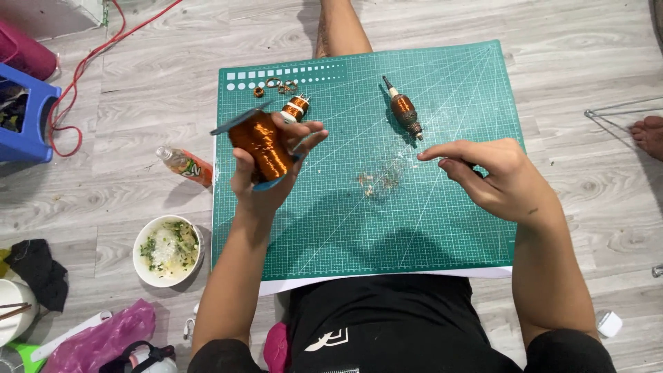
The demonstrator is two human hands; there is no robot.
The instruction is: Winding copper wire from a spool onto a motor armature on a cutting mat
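Left hand (266, 173): centre-left of the frame, raised above the mat, fingers wrapped around a spool of copper wire (261, 144) with blue end flanges; the spool is tilted, its upper flange toward the upper left.

Right hand (494, 176): right of centre, low over the mat, fingers curled inward with thumb and forefinger pinched together pointing left; whether anything thin sits between them cannot be told from this view.

Green cutting mat (442, 228): fills the middle of the frame, resting across the person's lap, white grid lines on its face.

Wound motor armature (404, 110): lies on the mat in its upper middle, copper windings, shaft pointing to the upper left, well apart from both hands.

Smaller copper-wound part (295, 108): on the mat just above the spool, close to the left fingertips.

Small metal rings (275, 85): a loose cluster near the mat's upper left corner.

Scraps and shavings (376, 181): scattered at mat centre, between the hands.

Bowl of noodles with greens (168, 250): on the wooden floor, lower left, beside the mat.

Plastic bottle (184, 164): lying on the floor left of the mat.

Blue stool (31, 117): far left edge.
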